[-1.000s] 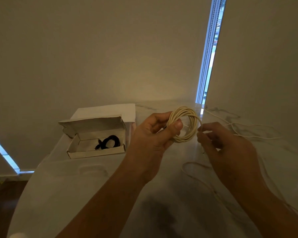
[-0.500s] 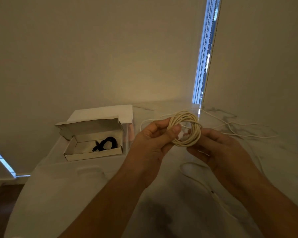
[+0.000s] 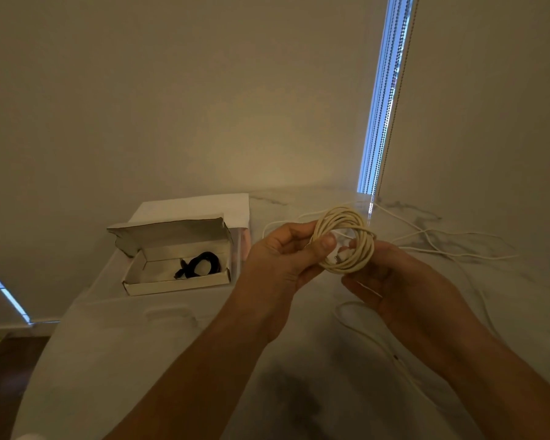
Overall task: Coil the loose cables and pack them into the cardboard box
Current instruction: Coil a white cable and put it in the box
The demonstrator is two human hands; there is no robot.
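Note:
A cream cable coil (image 3: 361, 246) is held upright above the marble table between both hands. My left hand (image 3: 280, 258) pinches its left side, thumb across the loops. My right hand (image 3: 400, 287) cups the coil from below and right, fingers curled behind it around the cable's end. An open cardboard box (image 3: 175, 282) sits to the left with a coiled black cable (image 3: 200, 265) inside. Loose white cables (image 3: 442, 242) lie tangled on the table at the right, and one strand (image 3: 362, 325) trails under my right wrist.
The marble table (image 3: 159, 360) has a curved near-left edge. A white sheet or lid (image 3: 197, 206) lies behind the box against the wall. Blind cords (image 3: 381, 122) hang at the corner window behind the coil.
My right hand moved in from the right side of the coil to underneath it, fingers now behind the loops. The coil stays in my left hand, slightly lower and tighter.

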